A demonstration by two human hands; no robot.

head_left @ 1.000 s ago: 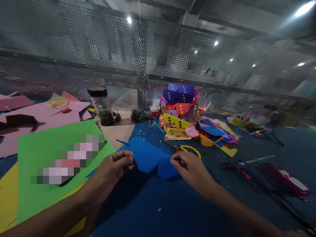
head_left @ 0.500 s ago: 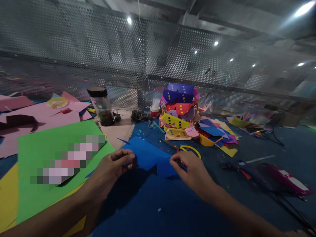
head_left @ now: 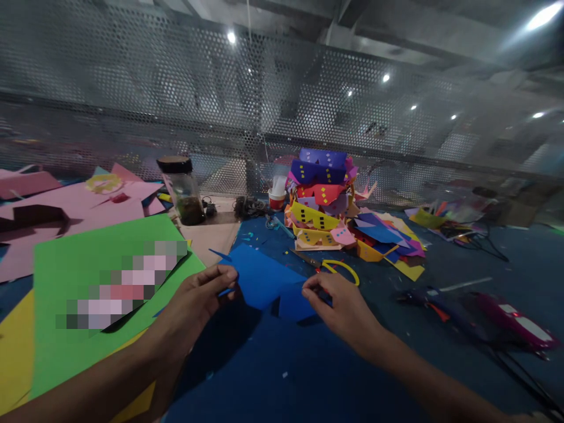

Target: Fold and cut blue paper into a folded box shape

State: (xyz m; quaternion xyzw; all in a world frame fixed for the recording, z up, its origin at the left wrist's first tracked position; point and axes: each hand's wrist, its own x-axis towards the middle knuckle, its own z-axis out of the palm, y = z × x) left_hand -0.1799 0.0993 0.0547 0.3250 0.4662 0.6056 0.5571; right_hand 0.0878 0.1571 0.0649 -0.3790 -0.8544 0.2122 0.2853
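A cut piece of bright blue paper (head_left: pixel 268 276) is held up between my two hands, just above the dark blue table. My left hand (head_left: pixel 207 291) pinches its left end between thumb and fingers. At its right end, my right hand (head_left: pixel 337 296) grips the edge with fingertips and thumb. A notch shows in the paper's lower edge, and a thin pointed strip sticks out at its upper left. Scissors with yellow handles (head_left: pixel 343 267) lie just behind my right hand, partly hidden by it.
Green paper (head_left: pixel 110 235) covers the left side, with pink sheets (head_left: pixel 88 202) behind. A lidded jar (head_left: pixel 187 197), a red-and-white cup (head_left: pixel 277 198) and a stack of coloured paper masks (head_left: pixel 319 200) stand at the back. To the right lie a glue gun (head_left: pixel 445 308) and a magenta device (head_left: pixel 511 323).
The blue paper has tilted slightly, and my left fingers have shifted a little to the left on its end. My right hand keeps almost the same place.
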